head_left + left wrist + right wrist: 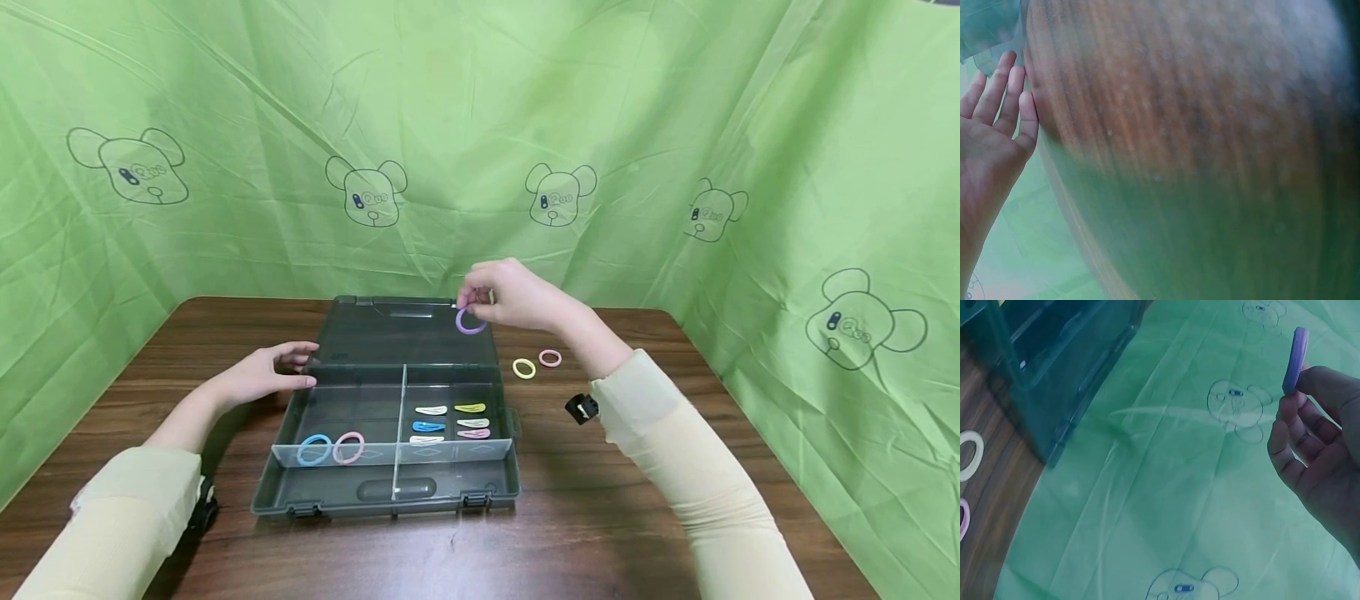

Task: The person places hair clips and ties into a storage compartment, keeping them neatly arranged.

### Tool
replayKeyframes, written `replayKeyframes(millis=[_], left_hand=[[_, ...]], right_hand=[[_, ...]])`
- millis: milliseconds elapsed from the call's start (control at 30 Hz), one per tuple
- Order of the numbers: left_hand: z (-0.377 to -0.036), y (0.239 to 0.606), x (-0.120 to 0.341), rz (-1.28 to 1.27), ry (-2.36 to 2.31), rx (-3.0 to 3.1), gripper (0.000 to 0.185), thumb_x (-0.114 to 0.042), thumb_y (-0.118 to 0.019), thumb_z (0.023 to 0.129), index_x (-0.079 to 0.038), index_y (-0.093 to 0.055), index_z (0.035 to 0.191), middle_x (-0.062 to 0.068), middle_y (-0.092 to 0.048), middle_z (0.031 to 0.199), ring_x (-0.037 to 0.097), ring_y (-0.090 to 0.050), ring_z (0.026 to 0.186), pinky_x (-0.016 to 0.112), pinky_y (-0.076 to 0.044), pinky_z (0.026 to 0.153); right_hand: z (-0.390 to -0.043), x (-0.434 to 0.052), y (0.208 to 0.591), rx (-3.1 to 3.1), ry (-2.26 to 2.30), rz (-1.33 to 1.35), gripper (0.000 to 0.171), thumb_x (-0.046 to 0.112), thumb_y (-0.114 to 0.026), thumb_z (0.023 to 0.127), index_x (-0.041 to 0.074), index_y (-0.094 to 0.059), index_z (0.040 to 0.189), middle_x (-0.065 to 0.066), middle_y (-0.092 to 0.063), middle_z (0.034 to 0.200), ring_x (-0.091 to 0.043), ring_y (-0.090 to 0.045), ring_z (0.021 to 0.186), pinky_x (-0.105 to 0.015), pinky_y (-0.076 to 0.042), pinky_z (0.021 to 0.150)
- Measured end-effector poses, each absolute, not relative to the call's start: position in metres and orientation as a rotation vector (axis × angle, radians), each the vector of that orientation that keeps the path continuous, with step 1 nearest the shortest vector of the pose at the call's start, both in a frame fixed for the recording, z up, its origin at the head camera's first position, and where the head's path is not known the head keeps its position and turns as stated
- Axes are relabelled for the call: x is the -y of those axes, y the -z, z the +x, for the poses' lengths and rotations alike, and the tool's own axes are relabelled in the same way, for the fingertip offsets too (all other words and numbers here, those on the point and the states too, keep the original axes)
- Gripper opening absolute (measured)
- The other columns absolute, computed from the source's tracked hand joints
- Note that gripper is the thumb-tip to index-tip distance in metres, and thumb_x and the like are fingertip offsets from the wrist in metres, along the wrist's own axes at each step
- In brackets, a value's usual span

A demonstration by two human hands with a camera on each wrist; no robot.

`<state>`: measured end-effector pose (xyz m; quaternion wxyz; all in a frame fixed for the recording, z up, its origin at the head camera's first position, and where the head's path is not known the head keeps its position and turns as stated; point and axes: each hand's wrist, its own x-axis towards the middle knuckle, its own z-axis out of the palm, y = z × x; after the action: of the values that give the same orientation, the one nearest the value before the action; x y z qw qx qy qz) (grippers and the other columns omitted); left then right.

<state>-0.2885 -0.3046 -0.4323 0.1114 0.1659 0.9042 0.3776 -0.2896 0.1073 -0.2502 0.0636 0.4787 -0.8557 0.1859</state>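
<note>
My right hand (517, 292) pinches a purple hair tie (1295, 359) between thumb and fingertips, raised over the open lid of a dark see-through organizer box (345, 408). Relaxed fingers of my left hand (273, 371) are at the box's left side, near the hinge. Inside the box, a blue hair tie (300, 452) and a pink hair tie (337, 450) lean side by side at the left part of the front divider. Several snap hair clips, among them a blue clip (428, 427) and a yellow clip (470, 408), lie in the right compartment.
On the wooden table (600, 500), right of the box, lie a yellow hair tie (524, 377) and another pink hair tie (551, 365). Green cloth (465, 100) with bear drawings hangs behind and beside the table. A black wrist device (582, 408) shows by the right sleeve.
</note>
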Motion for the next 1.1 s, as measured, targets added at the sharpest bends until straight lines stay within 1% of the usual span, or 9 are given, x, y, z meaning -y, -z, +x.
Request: replayKeyframes(millis=[267, 433, 667, 900, 1100], left_hand=[[-0.288, 0.434, 0.304, 0.49, -1.115, -2.657, 0.07, -0.041, -0.067, 0.086, -0.011, -0.039, 0.143, 0.019, -0.052, 0.132, 0.034, -0.047, 0.122, 0.051, -0.039, 0.096], [-0.288, 0.433, 0.304, 0.489, -1.118, -2.654, 0.07, -0.041, -0.067, 0.086, -0.011, -0.039, 0.142, 0.019, -0.052, 0.132, 0.034, -0.047, 0.123, 0.052, -0.038, 0.096], [-0.288, 0.431, 0.304, 0.486, -1.112, -2.668, 0.069, -0.04, -0.067, 0.086, -0.01, -0.04, 0.142, 0.019, -0.052, 0.132, 0.034, -0.047, 0.123, 0.051, -0.037, 0.097], [-0.288, 0.432, 0.303, 0.487, -1.107, -2.674, 0.069, -0.039, -0.068, 0.086, -0.01, -0.04, 0.142, 0.019, -0.052, 0.132, 0.035, -0.047, 0.123, 0.052, -0.037, 0.097], [-0.29, 0.433, 0.303, 0.474, -1.103, -2.68, 0.069, -0.04, -0.068, 0.086, -0.01, -0.04, 0.141, 0.019, -0.054, 0.13, 0.034, -0.048, 0.122, 0.05, -0.037, 0.097]], right_hand=[[-0.286, -0.083, 0.257, 2.584, -0.575, 1.549, 0.011, 0.003, -0.066, 0.083, 0.011, -0.07, 0.088, 0.004, -0.061, 0.082, -0.009, -0.052, 0.074, -0.024, -0.046, 0.069], [-0.283, -0.07, 0.259, 2.564, -0.58, 1.609, 0.01, 0.003, -0.067, 0.084, 0.011, -0.07, 0.089, 0.004, -0.059, 0.082, -0.008, -0.051, 0.074, -0.021, -0.045, 0.069], [-0.278, -0.05, 0.264, 2.476, -0.531, 1.703, 0.01, 0.005, -0.066, 0.085, 0.013, -0.07, 0.09, 0.005, -0.059, 0.084, -0.006, -0.05, 0.077, -0.018, -0.043, 0.07], [-0.274, -0.028, 0.279, 2.432, -0.542, 1.827, 0.008, 0.006, -0.065, 0.087, 0.011, -0.07, 0.091, 0.003, -0.062, 0.088, -0.007, -0.052, 0.08, -0.016, -0.043, 0.074], [-0.273, -0.013, 0.296, 2.431, -0.53, 1.927, 0.007, 0.006, -0.065, 0.088, 0.012, -0.069, 0.091, 0.003, -0.062, 0.089, -0.005, -0.054, 0.082, -0.016, -0.044, 0.077]])
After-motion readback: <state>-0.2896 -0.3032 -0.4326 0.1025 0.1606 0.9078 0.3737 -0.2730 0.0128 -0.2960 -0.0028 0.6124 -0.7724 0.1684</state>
